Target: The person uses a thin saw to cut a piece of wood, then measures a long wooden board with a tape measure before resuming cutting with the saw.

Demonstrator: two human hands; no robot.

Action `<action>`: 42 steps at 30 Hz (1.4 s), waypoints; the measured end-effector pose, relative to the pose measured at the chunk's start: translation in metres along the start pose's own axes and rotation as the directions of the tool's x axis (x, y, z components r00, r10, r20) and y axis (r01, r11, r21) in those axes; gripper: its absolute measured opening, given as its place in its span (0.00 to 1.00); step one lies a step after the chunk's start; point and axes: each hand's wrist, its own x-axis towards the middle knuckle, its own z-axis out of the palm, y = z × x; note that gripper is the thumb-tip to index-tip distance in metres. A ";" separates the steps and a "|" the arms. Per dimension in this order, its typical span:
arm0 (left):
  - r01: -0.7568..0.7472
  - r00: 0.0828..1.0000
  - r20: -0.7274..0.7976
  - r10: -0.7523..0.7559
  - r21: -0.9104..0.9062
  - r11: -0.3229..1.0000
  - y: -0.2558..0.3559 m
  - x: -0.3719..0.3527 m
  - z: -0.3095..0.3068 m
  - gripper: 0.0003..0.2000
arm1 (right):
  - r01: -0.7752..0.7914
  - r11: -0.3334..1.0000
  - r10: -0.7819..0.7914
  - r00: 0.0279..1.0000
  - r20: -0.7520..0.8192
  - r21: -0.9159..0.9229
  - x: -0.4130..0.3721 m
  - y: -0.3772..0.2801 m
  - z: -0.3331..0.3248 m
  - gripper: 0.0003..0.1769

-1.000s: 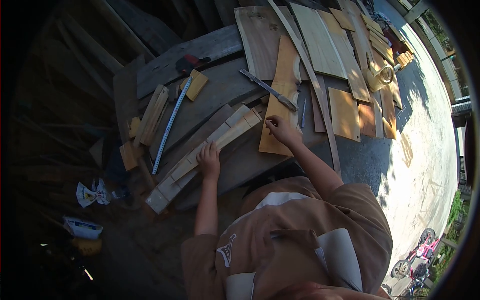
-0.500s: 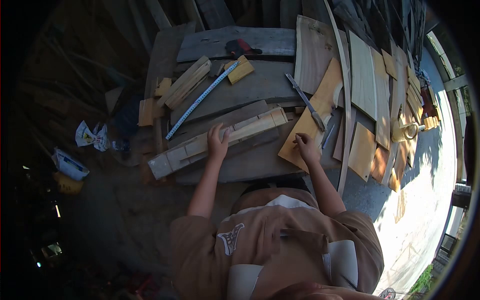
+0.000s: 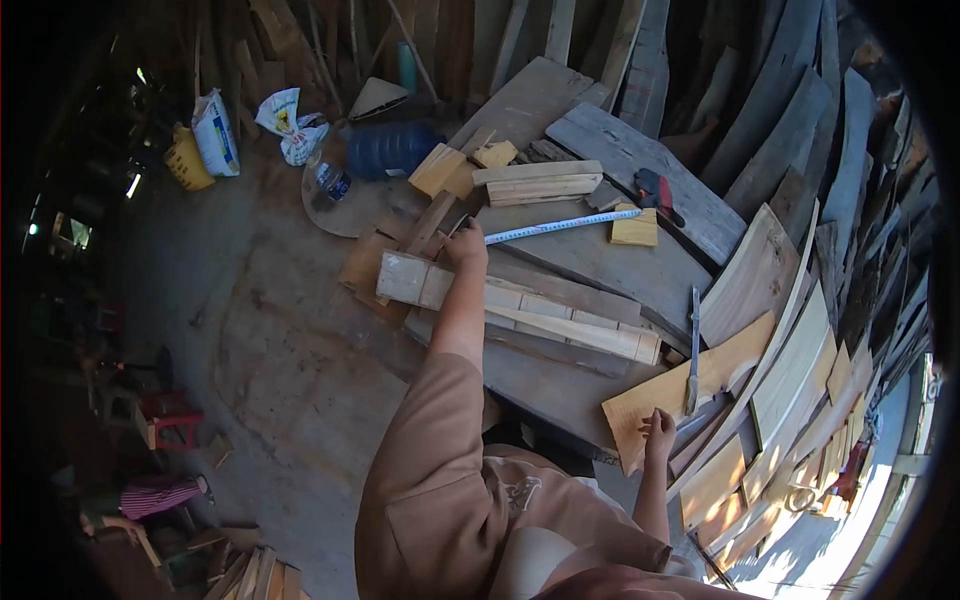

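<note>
My left hand [image 3: 466, 245] reaches to the far left of the work surface. Its fingers bend down at the near end of a white-and-blue measuring tape [image 3: 560, 227]; whether they grip it is hidden. Just below that wrist lies a long squared timber bundle [image 3: 520, 303] with lines marked across it. My right hand [image 3: 658, 432] hovers at a light-brown board [image 3: 640, 400] with a curved cut-out, fingers loosely bent and apart, with nothing visible in them. A long narrow metal tool [image 3: 694, 350] lies across this board, close to the right hand.
Yellow wood blocks [image 3: 634, 227], short pale sticks [image 3: 540, 183] and a red-and-black item [image 3: 657, 195] lie on the grey planks [image 3: 660, 165]. Thin boards [image 3: 790, 370] spread along the right. A blue water jug [image 3: 392, 150] and white bags [image 3: 292, 125] stand beyond the left end.
The view has swung left. My left hand has gone from the middle of the marked timber to the tape's near end. My right hand stays by the light-brown board.
</note>
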 end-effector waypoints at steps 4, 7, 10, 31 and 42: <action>-0.321 0.944 -0.058 0.324 0.055 0.946 -0.009 -0.030 -0.035 0.08 | 0.035 0.999 -0.032 0.995 0.096 -0.029 0.011 -0.002 0.006 0.17; -0.435 0.873 -0.293 0.390 -0.104 0.895 -0.015 -0.051 -0.030 0.06 | 0.121 0.992 -0.111 0.971 0.211 -0.035 0.026 -0.006 0.013 0.16; -0.396 0.860 -0.412 0.300 -0.169 0.903 -0.020 -0.094 -0.032 0.06 | 0.209 0.978 -0.199 0.927 0.318 0.003 0.045 -0.009 0.026 0.16; -0.650 0.760 -0.237 0.605 -0.299 0.699 -0.028 -0.250 0.024 0.14 | -0.233 0.723 -0.054 0.919 0.390 0.650 0.097 -0.063 0.029 0.19; -0.586 0.792 -0.280 0.543 -0.099 0.804 -0.029 -0.214 0.025 0.19 | -0.144 0.729 -0.006 0.976 0.216 0.670 0.088 -0.049 0.047 0.06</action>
